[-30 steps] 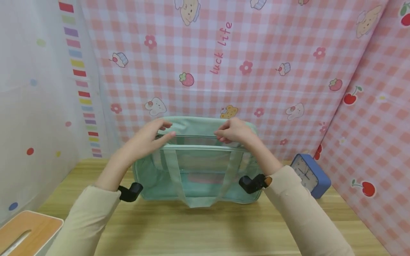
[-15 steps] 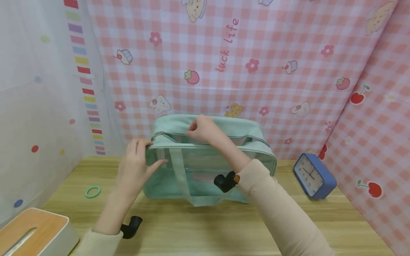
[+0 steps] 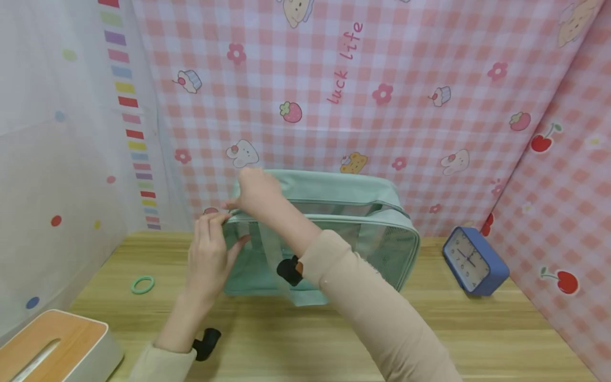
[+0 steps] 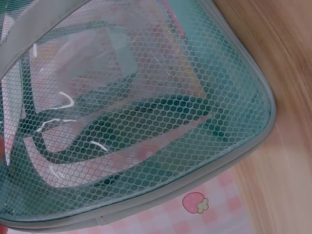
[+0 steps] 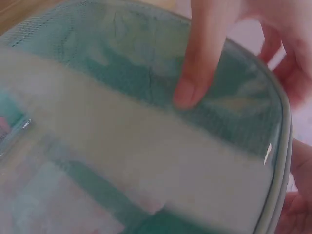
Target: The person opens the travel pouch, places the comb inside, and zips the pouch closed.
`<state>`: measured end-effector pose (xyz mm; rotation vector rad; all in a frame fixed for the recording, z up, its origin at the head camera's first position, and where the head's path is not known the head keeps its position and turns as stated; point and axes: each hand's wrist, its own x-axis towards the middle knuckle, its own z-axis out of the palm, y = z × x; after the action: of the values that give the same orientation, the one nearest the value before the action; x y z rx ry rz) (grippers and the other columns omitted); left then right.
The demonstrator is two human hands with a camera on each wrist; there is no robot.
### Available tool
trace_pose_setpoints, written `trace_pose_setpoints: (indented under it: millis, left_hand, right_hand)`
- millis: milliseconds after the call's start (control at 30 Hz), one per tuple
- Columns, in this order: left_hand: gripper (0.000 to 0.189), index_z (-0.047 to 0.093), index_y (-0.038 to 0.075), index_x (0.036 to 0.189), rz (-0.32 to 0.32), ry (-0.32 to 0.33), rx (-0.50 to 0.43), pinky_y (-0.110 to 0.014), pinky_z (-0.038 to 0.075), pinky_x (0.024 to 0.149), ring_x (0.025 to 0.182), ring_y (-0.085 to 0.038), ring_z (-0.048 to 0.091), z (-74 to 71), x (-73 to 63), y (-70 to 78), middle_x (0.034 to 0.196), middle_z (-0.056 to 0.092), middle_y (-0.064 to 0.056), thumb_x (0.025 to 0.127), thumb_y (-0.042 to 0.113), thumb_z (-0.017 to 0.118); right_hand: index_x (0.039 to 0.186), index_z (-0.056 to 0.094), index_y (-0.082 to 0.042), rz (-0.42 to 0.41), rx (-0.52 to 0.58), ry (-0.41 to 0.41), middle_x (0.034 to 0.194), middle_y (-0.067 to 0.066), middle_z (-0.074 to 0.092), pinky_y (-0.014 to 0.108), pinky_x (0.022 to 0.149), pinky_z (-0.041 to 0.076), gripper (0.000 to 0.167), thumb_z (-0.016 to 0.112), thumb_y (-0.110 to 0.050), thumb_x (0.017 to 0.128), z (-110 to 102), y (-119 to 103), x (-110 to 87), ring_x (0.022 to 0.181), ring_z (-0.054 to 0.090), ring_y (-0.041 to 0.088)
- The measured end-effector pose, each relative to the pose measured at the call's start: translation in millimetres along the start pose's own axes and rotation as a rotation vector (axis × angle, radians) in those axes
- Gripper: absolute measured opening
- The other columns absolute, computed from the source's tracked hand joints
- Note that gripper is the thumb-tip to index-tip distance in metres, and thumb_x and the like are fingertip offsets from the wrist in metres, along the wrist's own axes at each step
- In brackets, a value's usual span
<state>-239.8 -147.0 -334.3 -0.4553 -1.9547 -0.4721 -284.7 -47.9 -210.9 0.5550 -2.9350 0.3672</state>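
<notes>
A mint-green see-through zip bag (image 3: 341,187) with mesh ends stands upright on the table, one strap hanging down its front. My left hand (image 3: 207,260) grips its upper left corner, thumb on the clear front and fingers behind; the right wrist view shows this thumb (image 5: 195,83) pressed against the panel. My right hand (image 3: 260,193) is bent over the same corner, fingertips at the left end of the zipper; I cannot tell whether they pinch the pull, which is hidden. Further right, the zipper gapes. The mesh end (image 4: 146,117) fills the left wrist view.
A blue alarm clock (image 3: 474,260) stands to the right of the bag. On the left lie a green ring (image 3: 142,292) and, nearer, a white tissue box (image 3: 102,347) with a wooden lid. Pink checked cloth (image 3: 315,143) hangs close behind the bag.
My right hand has travelled left along the zipper from the right part of the bag to its left corner. My left hand has come down onto that corner and taken hold of it.
</notes>
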Motion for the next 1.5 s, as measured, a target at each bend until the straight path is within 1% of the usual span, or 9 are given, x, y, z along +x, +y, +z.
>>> trace_pose_setpoints:
  millis: [133, 267, 467, 667, 767, 967, 1233, 1367, 1500]
  left_hand:
    - [0.056, 0.048, -0.009, 0.102, 0.005, 0.023, 0.003, -0.036, 0.05, 0.07, 0.086, -0.033, 0.049, 1.0, -0.2, 1.2, 0.097, 0.049, -0.022, 0.062, 0.009, 0.083]
    - [0.056, 0.049, -0.01, 0.102, 0.006, 0.03, 0.0, -0.036, 0.049, 0.069, 0.086, -0.033, 0.049, 1.1, 0.4, 2.7, 0.096, 0.049, -0.022, 0.062, 0.008, 0.083]
    - [0.056, 0.048, -0.011, 0.104, -0.003, 0.034, -0.015, -0.037, 0.049, 0.07, 0.087, -0.033, 0.049, 0.2, 0.9, 4.4, 0.097, 0.049, -0.023, 0.063, 0.007, 0.081]
    - [0.057, 0.048, -0.01, 0.105, -0.004, 0.034, -0.01, -0.038, 0.05, 0.072, 0.09, -0.033, 0.05, 0.0, 1.5, 4.5, 0.098, 0.049, -0.023, 0.063, 0.008, 0.081]
    - [0.056, 0.048, -0.009, 0.105, -0.009, 0.031, -0.01, -0.038, 0.05, 0.073, 0.09, -0.033, 0.049, 0.2, 1.0, 4.3, 0.098, 0.049, -0.022, 0.063, 0.009, 0.081]
    - [0.056, 0.048, -0.01, 0.104, -0.023, 0.035, -0.022, -0.039, 0.048, 0.075, 0.091, -0.033, 0.049, -0.1, -0.6, 3.7, 0.098, 0.049, -0.022, 0.063, 0.008, 0.081]
    - [0.057, 0.047, -0.01, 0.104, -0.025, 0.037, -0.016, -0.038, 0.048, 0.074, 0.089, -0.033, 0.048, -1.0, -2.2, 3.6, 0.098, 0.048, -0.022, 0.062, 0.008, 0.081]
    - [0.056, 0.047, -0.01, 0.104, -0.028, 0.034, -0.013, -0.037, 0.048, 0.073, 0.089, -0.032, 0.048, -1.4, -2.7, 4.1, 0.098, 0.048, -0.022, 0.062, 0.008, 0.081]
    - [0.056, 0.048, -0.01, 0.105, -0.027, 0.035, -0.011, -0.037, 0.048, 0.071, 0.088, -0.032, 0.048, -1.5, -2.2, 4.8, 0.098, 0.048, -0.022, 0.063, 0.007, 0.081]
  right_hand:
    - [0.091, 0.059, -0.014, 0.029, -0.102, -0.005, 0.084, -0.003, 0.063, 0.018, 0.047, 0.044, 0.024, 0.067, -0.034, 0.082, 7.0, -11.7, 1.7, 0.066, 0.059, 0.01]
    - [0.093, 0.06, -0.012, 0.018, -0.108, -0.007, 0.087, 0.0, 0.065, 0.017, 0.045, 0.042, 0.008, 0.054, -0.016, 0.091, 8.3, -12.1, 0.8, 0.066, 0.059, 0.011]
    - [0.105, 0.056, -0.005, 0.021, 0.078, 0.006, 0.094, 0.007, 0.063, 0.017, 0.045, 0.038, 0.016, 0.05, -0.002, 0.09, 1.9, -0.8, 2.9, 0.064, 0.053, 0.014]
    - [0.084, 0.062, -0.002, 0.033, 0.256, 0.045, 0.083, 0.008, 0.065, 0.017, 0.05, 0.041, 0.003, 0.061, -0.005, 0.085, -2.1, 14.6, 6.3, 0.063, 0.054, 0.013]
    - [0.075, 0.066, -0.002, 0.038, 0.342, 0.051, 0.075, 0.009, 0.069, 0.017, 0.05, 0.044, 0.01, 0.066, -0.009, 0.083, -2.6, 20.8, 6.7, 0.061, 0.062, 0.016]
    - [0.076, 0.065, -0.002, 0.035, 0.491, 0.036, 0.073, 0.012, 0.069, 0.017, 0.048, 0.048, 0.012, 0.066, -0.011, 0.083, -3.5, 29.7, 5.8, 0.058, 0.063, 0.016]
    - [0.078, 0.062, 0.002, 0.137, 0.726, 0.0, 0.078, 0.016, 0.069, 0.022, 0.054, 0.055, 0.012, 0.065, -0.008, 0.083, -4.1, 31.2, 4.9, 0.06, 0.065, 0.018]
    - [0.071, 0.065, 0.002, 0.157, 0.722, 0.011, 0.071, 0.013, 0.069, 0.023, 0.052, 0.054, 0.017, 0.065, -0.01, 0.082, -3.5, 26.2, 4.4, 0.054, 0.064, 0.016]
    - [0.069, 0.066, 0.001, 0.216, 0.65, 0.007, 0.066, 0.01, 0.068, 0.021, 0.051, 0.052, 0.015, 0.065, -0.007, 0.08, -4.4, 24.0, 6.1, 0.051, 0.063, 0.015]
